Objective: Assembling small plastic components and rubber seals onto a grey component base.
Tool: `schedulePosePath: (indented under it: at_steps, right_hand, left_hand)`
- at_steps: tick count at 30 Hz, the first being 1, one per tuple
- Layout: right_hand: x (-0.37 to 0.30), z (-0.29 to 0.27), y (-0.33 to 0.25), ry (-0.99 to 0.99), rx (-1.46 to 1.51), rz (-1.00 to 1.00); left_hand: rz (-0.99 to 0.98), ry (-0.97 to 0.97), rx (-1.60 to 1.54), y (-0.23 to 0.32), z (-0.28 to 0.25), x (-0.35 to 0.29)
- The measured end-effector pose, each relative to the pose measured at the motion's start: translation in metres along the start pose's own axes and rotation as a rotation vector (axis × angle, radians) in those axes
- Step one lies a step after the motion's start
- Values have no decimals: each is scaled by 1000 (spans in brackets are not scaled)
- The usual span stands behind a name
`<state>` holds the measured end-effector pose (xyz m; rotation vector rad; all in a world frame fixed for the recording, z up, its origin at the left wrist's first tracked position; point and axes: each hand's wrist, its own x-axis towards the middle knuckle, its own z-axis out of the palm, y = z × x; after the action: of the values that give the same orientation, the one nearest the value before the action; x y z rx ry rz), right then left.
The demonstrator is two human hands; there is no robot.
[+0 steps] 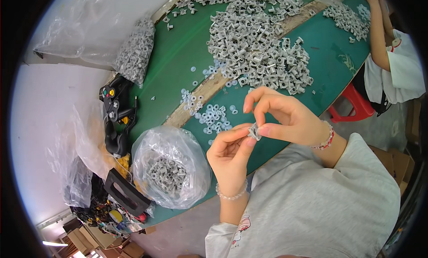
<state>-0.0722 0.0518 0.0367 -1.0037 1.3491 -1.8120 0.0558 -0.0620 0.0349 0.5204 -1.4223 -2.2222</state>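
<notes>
Above the table's near edge, my left hand (231,154) pinches a small grey plastic part (254,132) between thumb and fingers. My right hand (287,117) has its thumb and a finger closed on the other side of the same part, while its other fingers curl above. Just left of my hands lies a scatter of pale blue ring-shaped washers (214,117). Beyond them is a large heap of similar grey plastic parts (256,48). To the left stands an open clear plastic bag (196,169) with more grey parts (167,175) inside.
The green table (171,57) has a worn strip running across it. Black game controllers (118,111) and a filled clear bag (136,48) line its left side. At the far right, another person's arms (379,35) reach toward a smaller heap (345,21), near a red stool (352,106).
</notes>
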Motion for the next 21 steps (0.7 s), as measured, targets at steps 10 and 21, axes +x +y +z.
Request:
schedulePosePath:
  at_steps: [10,21]
  right_hand:
    - [5,18,-8,46,-370,-111]
    - [8,52,-14,93,-1260,-501]
  left_hand:
    - [14,21,-14,2,-20,-5]
    - [24,128,-156,10,-37,-9]
